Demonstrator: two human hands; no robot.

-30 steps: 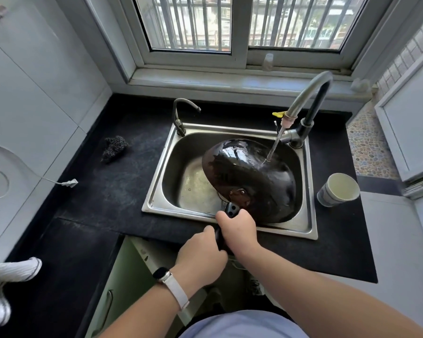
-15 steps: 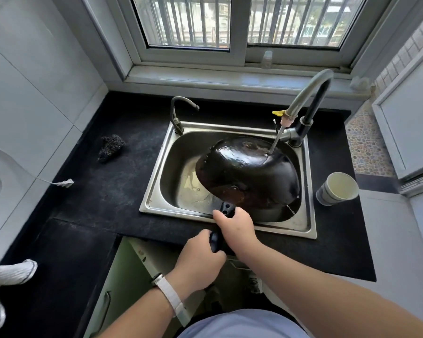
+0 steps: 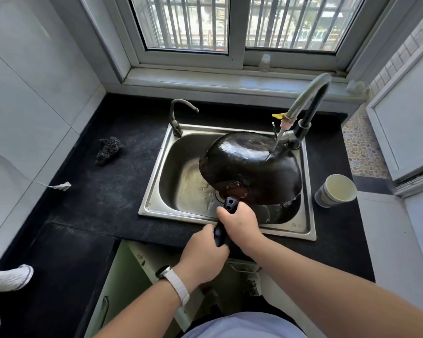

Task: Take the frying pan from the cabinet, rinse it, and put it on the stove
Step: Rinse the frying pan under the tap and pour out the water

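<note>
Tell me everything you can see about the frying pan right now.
The frying pan is a dark, round-bottomed metal pan, wet and glossy. It is turned bottom-up and tilted over the steel sink, with water from the tap hitting its underside. A rusty-looking bracket joins its black handle, gripped by the right hand and left hand.

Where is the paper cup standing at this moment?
In the head view, the paper cup stands on the dark counter at the right, just beside the right rim of the sink, a little nearer than the tall faucet.
</note>
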